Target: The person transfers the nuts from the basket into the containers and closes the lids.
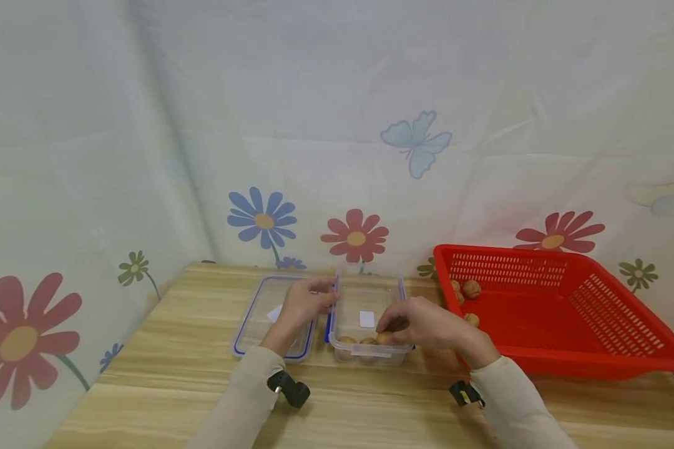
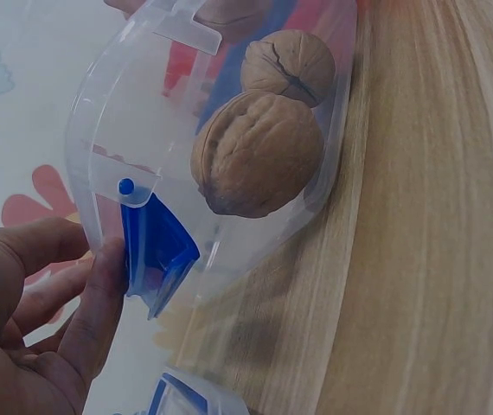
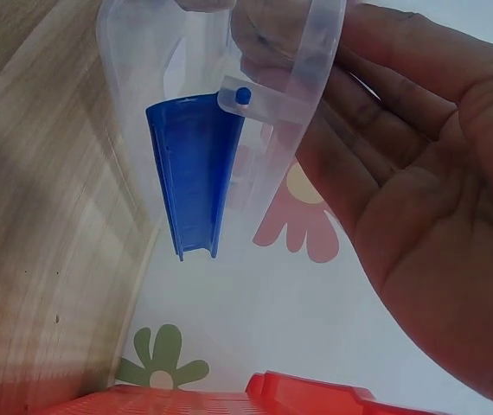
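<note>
A clear plastic food container (image 1: 345,345) with blue side latches stands uncovered on the table. Several walnuts (image 2: 259,156) lie along its near side. My left hand (image 1: 304,305) pinches the container's left rim between thumb and fingers, beside a blue latch (image 2: 156,246) that hangs down. Over the right part of the container, my right hand (image 1: 429,321) reaches across the rim with curled fingers and holds a walnut (image 1: 384,338) low inside. Through the clear wall, that walnut (image 3: 268,30) shows partly covered by the fingers.
To the left lies the clear lid (image 1: 249,342) with a blue seal, flat on the wooden table (image 1: 163,349). A large red plastic basket (image 1: 545,358) stands at right, with several walnuts (image 1: 472,289) at its left side. A flower-printed cloth (image 1: 326,156) hangs behind.
</note>
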`<state>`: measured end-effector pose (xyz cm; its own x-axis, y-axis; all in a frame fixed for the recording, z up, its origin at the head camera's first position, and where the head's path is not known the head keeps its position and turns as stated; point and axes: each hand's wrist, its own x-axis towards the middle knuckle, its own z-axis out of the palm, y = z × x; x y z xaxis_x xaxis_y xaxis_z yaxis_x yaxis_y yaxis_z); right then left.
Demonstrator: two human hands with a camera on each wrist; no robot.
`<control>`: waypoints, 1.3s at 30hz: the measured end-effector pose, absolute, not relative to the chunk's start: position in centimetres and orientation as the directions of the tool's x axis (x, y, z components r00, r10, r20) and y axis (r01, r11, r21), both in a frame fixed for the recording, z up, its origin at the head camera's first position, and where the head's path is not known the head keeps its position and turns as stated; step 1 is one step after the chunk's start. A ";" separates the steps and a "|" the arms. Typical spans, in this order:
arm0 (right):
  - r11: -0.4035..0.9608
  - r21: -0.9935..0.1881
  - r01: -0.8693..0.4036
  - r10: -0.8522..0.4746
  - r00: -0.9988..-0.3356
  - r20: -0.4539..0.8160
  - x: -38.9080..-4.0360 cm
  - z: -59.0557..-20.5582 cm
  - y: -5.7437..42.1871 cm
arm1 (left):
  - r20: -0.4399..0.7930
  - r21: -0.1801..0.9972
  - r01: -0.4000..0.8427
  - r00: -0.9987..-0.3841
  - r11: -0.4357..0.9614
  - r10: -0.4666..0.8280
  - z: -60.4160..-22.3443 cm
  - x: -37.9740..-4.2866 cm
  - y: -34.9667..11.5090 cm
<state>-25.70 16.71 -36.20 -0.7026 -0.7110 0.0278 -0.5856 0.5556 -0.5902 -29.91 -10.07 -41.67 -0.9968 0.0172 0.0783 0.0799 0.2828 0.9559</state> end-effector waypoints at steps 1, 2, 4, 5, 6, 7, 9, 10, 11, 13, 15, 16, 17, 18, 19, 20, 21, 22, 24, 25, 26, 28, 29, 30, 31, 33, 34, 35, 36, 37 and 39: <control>0.558 -0.588 -0.586 -0.711 -0.703 0.025 -25.7 -36.2 16.7 | 0.078 0.956 0.080 -0.997 0.283 0.018 -41.7 -29.9 -10.1; 0.562 -0.585 -0.584 -0.710 -0.704 0.021 -25.6 -36.2 16.7 | 0.077 0.957 0.078 -0.997 0.280 0.018 -41.7 -29.9 -10.0; 0.559 -0.584 -0.589 -0.714 -0.700 0.021 -25.6 -36.2 16.7 | 0.076 0.960 0.079 -0.997 0.267 0.020 -41.6 -29.9 -10.0; 0.556 -0.585 -0.590 -0.716 -0.697 0.022 -25.6 -36.2 16.7 | 0.079 0.962 0.083 -0.997 0.261 0.023 -41.6 -29.9 -10.0; 0.558 -0.588 -0.586 -0.714 -0.700 0.019 -25.6 -36.2 16.7 | 0.078 0.963 0.081 -0.997 0.256 0.022 -41.6 -29.9 -10.0; 0.555 -0.590 -0.587 -0.716 -0.698 0.021 -25.6 -36.2 16.7 | 0.081 0.964 0.084 -0.996 0.252 0.024 -41.6 -29.9 -10.0; 0.550 -0.592 -0.589 -0.718 -0.695 0.024 -25.6 -36.2 16.7 | 0.084 0.965 0.088 -0.996 0.245 0.027 -41.6 -29.9 -9.9; 0.551 -0.594 -0.587 -0.717 -0.697 0.023 -25.7 -36.2 16.7 | 0.086 0.966 0.090 -0.996 0.243 0.028 -41.6 -29.9 -10.0; 0.552 -0.594 -0.585 -0.716 -0.698 0.022 -25.7 -36.2 16.7 | 0.086 0.966 0.091 -0.996 0.241 0.029 -41.6 -29.9 -10.0; 0.560 -0.595 -0.577 -0.709 -0.705 0.017 -25.6 -36.2 16.6 | 0.087 0.968 0.091 -0.996 0.234 0.029 -41.6 -29.9 -10.0; 0.569 -0.598 -0.564 -0.698 -0.716 0.010 -25.6 -36.2 16.6 | 0.084 0.969 0.088 -0.996 0.230 0.027 -41.6 -29.9 -10.1; 0.573 -0.601 -0.557 -0.693 -0.721 0.007 -25.6 -36.2 16.6 | 0.082 0.970 0.086 -0.996 0.227 0.026 -41.6 -29.9 -10.1; 0.577 -0.605 -0.550 -0.687 -0.726 0.005 -25.6 -36.1 16.6 | 0.081 0.970 0.084 -0.996 0.228 0.024 -41.6 -29.9 -10.1; 0.579 -0.608 -0.543 -0.682 -0.731 0.003 -25.5 -36.1 16.6 | 0.082 0.970 0.085 -0.996 0.228 0.024 -41.6 -29.9 -10.1; 0.578 -0.610 -0.542 -0.680 -0.733 0.006 -25.5 -36.0 16.7 | 0.079 0.970 0.082 -0.997 0.229 0.022 -41.7 -29.9 -10.1; 0.576 -0.612 -0.542 -0.679 -0.734 0.011 -25.5 -35.9 16.7 | 0.080 0.970 0.083 -0.997 0.229 0.022 -41.7 -29.9 -10.1; 0.574 -0.612 -0.544 -0.678 -0.735 0.017 -25.4 -35.7 16.8 | 0.080 0.970 0.084 -0.996 0.228 0.023 -41.7 -29.9 -10.1; 0.569 -0.615 -0.546 -0.678 -0.735 0.025 -25.3 -35.6 16.9 | 0.081 0.970 0.084 -0.996 0.227 0.024 -41.7 -29.9 -10.1; 0.558 -0.621 -0.550 -0.677 -0.735 0.042 -25.2 -35.2 17.0 | 0.083 0.970 0.087 -0.996 0.226 0.026 -41.8 -29.9 -10.1; 0.552 -0.624 -0.553 -0.677 -0.734 0.051 -25.1 -35.0 17.1 | 0.084 0.970 0.088 -0.996 0.226 0.026 -41.8 -29.9 -10.1; 0.550 -0.625 -0.554 -0.674 -0.736 0.059 -25.1 -34.8 17.2 | 0.085 0.971 0.089 -0.996 0.224 0.027 -41.8 -29.9 -10.1; 0.548 -0.623 -0.558 -0.669 -0.740 0.074 -25.0 -34.4 17.5 | 0.085 0.972 0.089 -0.996 0.219 0.028 -41.9 -29.9 -10.1; 0.548 -0.621 -0.560 -0.666 -0.741 0.081 -24.9 -34.2 17.6 | 0.085 0.973 0.089 -0.996 0.214 0.027 -41.9 -29.9 -10.1; 0.554 -0.613 -0.563 -0.661 -0.746 0.088 -24.9 -34.0 17.7 | 0.085 0.973 0.089 -0.996 0.211 0.028 -41.9 -29.9 -10.1; 0.558 -0.610 -0.563 -0.655 -0.750 0.093 -24.8 -33.7 17.8 | 0.084 0.975 0.087 -0.996 0.206 0.026 -41.9 -29.9 -10.1; 0.567 -0.603 -0.561 -0.644 -0.759 0.100 -24.7 -33.2 18.0 | 0.079 0.977 0.083 -0.997 0.198 0.024 -41.8 -29.8 -10.1; 0.569 -0.604 -0.557 -0.638 -0.763 0.102 -24.7 -32.9 18.1 | 0.080 0.977 0.083 -0.997 0.197 0.023 -41.8 -29.8 -10.0; 0.572 -0.603 -0.556 -0.633 -0.767 0.105 -24.6 -32.6 18.2 | 0.080 0.976 0.082 -0.997 0.202 0.021 -41.8 -29.8 -10.0; 0.581 -0.600 -0.549 -0.624 -0.774 0.104 -24.6 -32.2 18.4 | 0.080 0.975 0.082 -0.997 0.205 0.019 -41.8 -29.9 -10.0; 0.583 -0.604 -0.544 -0.619 -0.779 0.104 -24.6 -31.9 18.6 | 0.078 0.975 0.079 -0.997 0.208 0.016 -41.8 -29.9 -10.0; 0.588 -0.605 -0.537 -0.607 -0.787 0.108 -24.5 -31.1 19.0 | 0.079 0.974 0.080 -0.997 0.212 0.014 -41.8 -29.9 -10.0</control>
<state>-24.54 19.03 -31.12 -0.7869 -0.6074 0.1084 -0.5370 0.5877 -0.6051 -29.92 -9.98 -41.84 -0.9968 0.0139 0.0786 0.0798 0.2123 0.9739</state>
